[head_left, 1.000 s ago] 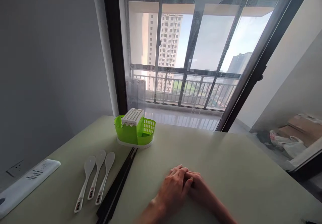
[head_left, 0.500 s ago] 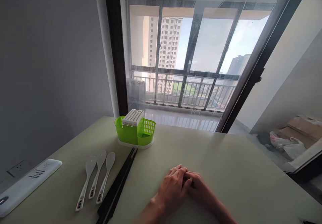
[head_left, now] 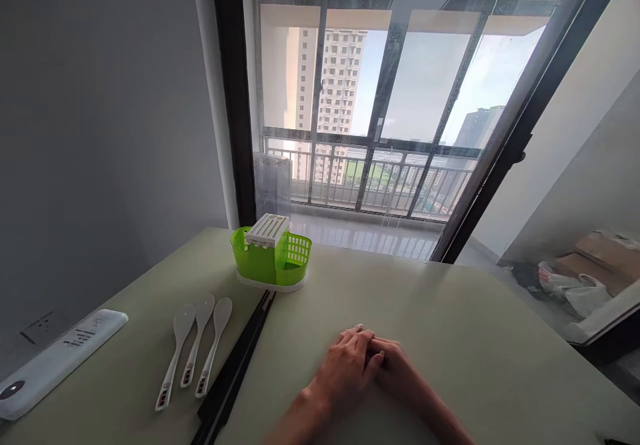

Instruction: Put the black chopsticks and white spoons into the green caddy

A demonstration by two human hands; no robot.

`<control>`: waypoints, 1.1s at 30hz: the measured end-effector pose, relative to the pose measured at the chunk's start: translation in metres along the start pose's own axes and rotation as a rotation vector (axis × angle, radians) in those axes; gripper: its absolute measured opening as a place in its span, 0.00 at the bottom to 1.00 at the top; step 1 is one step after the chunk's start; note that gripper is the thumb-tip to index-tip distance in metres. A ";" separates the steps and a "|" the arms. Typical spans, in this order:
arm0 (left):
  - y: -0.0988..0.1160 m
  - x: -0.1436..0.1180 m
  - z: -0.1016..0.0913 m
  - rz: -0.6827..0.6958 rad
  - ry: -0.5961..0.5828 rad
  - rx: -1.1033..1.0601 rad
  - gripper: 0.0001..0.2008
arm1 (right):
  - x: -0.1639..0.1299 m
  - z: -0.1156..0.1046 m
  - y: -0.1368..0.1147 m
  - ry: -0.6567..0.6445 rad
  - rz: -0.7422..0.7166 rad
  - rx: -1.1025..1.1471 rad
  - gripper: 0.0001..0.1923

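On the pale table (head_left: 450,312), empty hands lie flat, left hand (head_left: 345,368) over right hand (head_left: 395,372), chopsticks (head_left: 235,372) just left

Person's body, as seen from the head camera: two bare forearms and two bare hands only. Left hand (head_left: 345,372): no glove, no ring, no watch or band visible at the wrist. Right hand (head_left: 397,373): largely covered by the left; no jewellery showed on the visible part. No sleeves reached the forearms. Fingers (head_left: 356,336) were slender, nails short and unpainted.
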State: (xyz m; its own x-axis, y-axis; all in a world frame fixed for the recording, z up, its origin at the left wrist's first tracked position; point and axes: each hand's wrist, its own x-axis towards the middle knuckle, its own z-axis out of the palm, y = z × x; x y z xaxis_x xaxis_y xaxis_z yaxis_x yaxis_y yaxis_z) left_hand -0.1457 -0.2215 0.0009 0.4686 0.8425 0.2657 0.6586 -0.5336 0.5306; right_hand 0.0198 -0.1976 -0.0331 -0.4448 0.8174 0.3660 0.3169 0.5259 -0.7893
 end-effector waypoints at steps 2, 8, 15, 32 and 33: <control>0.000 0.000 0.000 0.002 -0.001 0.000 0.19 | 0.000 0.000 0.003 -0.004 -0.007 -0.003 0.08; 0.001 0.000 -0.002 0.002 -0.002 0.001 0.19 | -0.001 0.001 0.009 -0.002 -0.008 -0.021 0.07; 0.004 -0.003 -0.006 -0.009 -0.004 -0.020 0.19 | -0.001 0.000 0.005 -0.021 0.010 -0.038 0.07; -0.091 -0.138 -0.166 -0.813 0.433 0.718 0.33 | -0.004 -0.005 -0.018 -0.047 0.143 -0.147 0.21; -0.095 -0.146 -0.165 -0.859 0.411 0.706 0.35 | -0.004 -0.006 -0.018 -0.044 0.142 -0.147 0.21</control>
State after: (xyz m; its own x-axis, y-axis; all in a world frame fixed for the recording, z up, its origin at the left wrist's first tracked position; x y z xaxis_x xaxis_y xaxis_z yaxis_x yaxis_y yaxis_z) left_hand -0.3740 -0.2815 0.0450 -0.4251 0.8362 0.3464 0.9047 0.4045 0.1336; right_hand 0.0207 -0.2094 -0.0178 -0.4221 0.8764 0.2317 0.4966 0.4374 -0.7497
